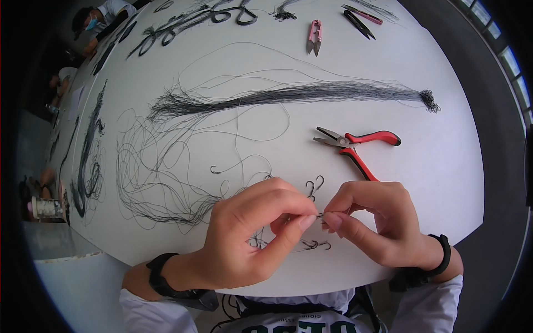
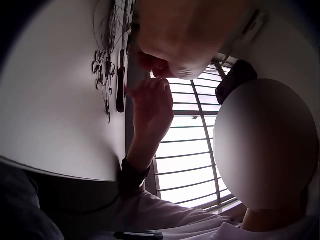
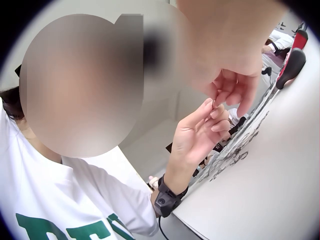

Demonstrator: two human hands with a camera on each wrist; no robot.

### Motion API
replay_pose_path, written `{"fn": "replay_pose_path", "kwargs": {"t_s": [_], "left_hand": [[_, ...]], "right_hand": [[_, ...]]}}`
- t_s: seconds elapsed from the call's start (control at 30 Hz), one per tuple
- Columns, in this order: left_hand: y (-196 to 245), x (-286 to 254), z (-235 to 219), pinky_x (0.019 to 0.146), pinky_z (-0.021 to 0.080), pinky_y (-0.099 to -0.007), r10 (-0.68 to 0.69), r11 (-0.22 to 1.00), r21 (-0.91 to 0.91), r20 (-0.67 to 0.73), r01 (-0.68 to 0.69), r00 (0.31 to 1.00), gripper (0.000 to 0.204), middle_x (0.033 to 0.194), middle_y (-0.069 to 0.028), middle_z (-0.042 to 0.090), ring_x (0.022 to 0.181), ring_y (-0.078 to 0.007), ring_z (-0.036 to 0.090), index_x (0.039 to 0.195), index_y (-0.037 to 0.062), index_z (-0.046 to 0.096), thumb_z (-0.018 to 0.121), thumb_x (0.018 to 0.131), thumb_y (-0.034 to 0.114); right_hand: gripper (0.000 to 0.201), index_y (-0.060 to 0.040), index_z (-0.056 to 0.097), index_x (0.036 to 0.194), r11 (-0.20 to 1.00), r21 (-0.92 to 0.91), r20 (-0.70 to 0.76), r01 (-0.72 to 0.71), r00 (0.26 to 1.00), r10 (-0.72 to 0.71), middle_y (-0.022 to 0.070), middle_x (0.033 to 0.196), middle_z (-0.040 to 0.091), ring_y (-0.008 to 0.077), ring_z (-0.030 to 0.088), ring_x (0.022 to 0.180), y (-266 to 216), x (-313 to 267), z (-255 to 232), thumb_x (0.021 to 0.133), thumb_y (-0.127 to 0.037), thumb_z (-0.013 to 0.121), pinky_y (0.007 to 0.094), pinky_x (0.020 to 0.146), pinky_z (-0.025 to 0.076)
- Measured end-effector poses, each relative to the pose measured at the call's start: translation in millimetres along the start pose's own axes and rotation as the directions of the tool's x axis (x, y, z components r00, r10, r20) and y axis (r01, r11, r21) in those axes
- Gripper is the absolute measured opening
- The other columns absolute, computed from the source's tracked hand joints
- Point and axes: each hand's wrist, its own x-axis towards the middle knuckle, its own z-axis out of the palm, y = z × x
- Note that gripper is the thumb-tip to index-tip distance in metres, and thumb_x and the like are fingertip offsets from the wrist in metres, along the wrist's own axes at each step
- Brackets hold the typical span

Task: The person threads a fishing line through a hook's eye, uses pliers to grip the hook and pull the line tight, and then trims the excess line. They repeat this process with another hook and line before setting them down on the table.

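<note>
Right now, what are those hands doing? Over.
Left hand and right hand pinch a small hook. Loose hooks and pliers lie nearby, not obstructing.

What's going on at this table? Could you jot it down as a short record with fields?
Setting: white table
Left hand: thumb and forefinger pinch a small fish hook over the near table edge
Right hand: fingertips pinch the same hook from the other side
Loose hooks: on the table just beyond the hands
Line: long dark bundle of fishing line across the middle, loose tangle to the left
Tools: red-handled pliers right of centre; pink snips at the far side
</note>
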Motion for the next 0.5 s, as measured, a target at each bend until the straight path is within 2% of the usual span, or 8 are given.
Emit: {"fn": "replay_pose_path", "kwargs": {"t_s": [0.03,0.07,0.1,0.13,0.2,0.23,0.3,0.5], "left_hand": [[0.2,0.1,0.9,0.055,0.037,-0.0219,0.068,0.995,0.075,-0.030,-0.065,0.997,0.013,0.076,-0.0074,0.056,0.061,-0.0098,0.046,0.085,-0.0018,0.058,0.054,0.076,-0.010],[-1.1,0.1,1.2,0.055,0.037,-0.0219,0.068,0.995,0.075,-0.030,-0.065,0.997,0.013,0.076,-0.0074,0.056,0.061,-0.0098,0.046,0.085,-0.0018,0.058,0.054,0.076,-0.010],[-3.6,0.2,1.6,0.053,0.036,-0.0215,0.128,0.985,0.119,-0.041,-0.122,0.991,0.013,0.076,-0.0073,0.056,0.060,-0.0098,0.046,0.085,-0.0018,0.058,0.055,0.075,-0.010],[-5.1,0.2,1.9,0.051,0.036,-0.0211,0.189,0.970,0.165,-0.050,-0.178,0.981,0.014,0.075,-0.0073,0.056,0.058,-0.0098,0.046,0.085,-0.0018,0.058,0.055,0.074,-0.011],[-5.3,0.3,2.3,0.051,0.036,-0.0210,0.195,0.968,0.170,-0.054,-0.183,0.979,0.014,0.074,-0.0072,0.056,0.058,-0.0099,0.046,0.085,-0.0017,0.058,0.055,0.074,-0.011],[-5.2,0.4,2.5,0.050,0.036,-0.0210,0.202,0.966,0.176,-0.059,-0.189,0.978,0.014,0.074,-0.0071,0.056,0.058,-0.0099,0.046,0.084,-0.0017,0.059,0.055,0.075,-0.011],[-5.1,1.0,3.1,0.050,0.036,-0.0209,0.191,0.968,0.180,-0.066,-0.177,0.979,0.013,0.072,-0.0067,0.056,0.057,-0.0098,0.046,0.084,-0.0016,0.059,0.056,0.075,-0.010],[-1.4,0.9,1.8,0.049,0.037,-0.0217,0.118,0.979,0.175,-0.085,-0.102,0.989,0.007,0.068,-0.0055,0.056,0.056,-0.0113,0.048,0.081,0.0000,0.059,0.061,0.076,-0.005]], "right_hand": [[0.002,0.0033,0.059,0.079,1.000,0.000,0.000,0.000,1.000,0.000,0.0070,0.066,0.058,0.0124,0.055,0.060,-1.8,-0.2,-0.2,0.079,0.003,0.057,0.0234,0.056,0.046],[0.004,0.0039,0.059,0.080,0.994,0.067,0.014,-0.086,0.996,0.085,0.0065,0.067,0.058,0.0111,0.055,0.061,-5.0,-0.4,-0.4,0.081,0.000,0.056,0.0231,0.057,0.046],[0.008,0.0045,0.059,0.080,0.976,0.131,0.034,-0.171,0.985,0.168,0.0060,0.069,0.059,0.0097,0.055,0.062,-7.4,-0.6,-0.6,0.084,-0.002,0.055,0.0228,0.059,0.047],[0.008,0.0045,0.059,0.080,0.976,0.132,0.034,-0.171,0.985,0.168,0.0060,0.069,0.059,0.0097,0.055,0.062,-8.8,-0.7,-1.0,0.084,-0.002,0.055,0.0228,0.059,0.047],[0.014,0.0045,0.058,0.082,0.924,0.243,0.091,-0.295,0.955,0.281,0.0053,0.073,0.060,0.0081,0.055,0.064,-10.4,-0.7,-2.1,0.087,-0.007,0.054,0.0230,0.060,0.047],[0.014,0.0045,0.058,0.082,0.924,0.244,0.091,-0.295,0.955,0.281,0.0053,0.073,0.060,0.0081,0.055,0.064,-9.8,-0.7,-2.4,0.087,-0.007,0.054,0.0230,0.060,0.047],[0.015,0.0043,0.058,0.083,0.859,0.373,0.122,-0.350,0.937,0.328,0.0050,0.075,0.061,0.0074,0.055,0.065,-7.8,-0.8,-3.2,0.088,-0.009,0.053,0.0228,0.060,0.047],[0.018,0.0047,0.058,0.081,0.762,0.485,0.186,-0.429,0.902,0.389,0.0057,0.072,0.059,0.0078,0.053,0.061,-6.0,2.4,-7.0,0.088,-0.011,0.052,0.0229,0.057,0.047]]}}
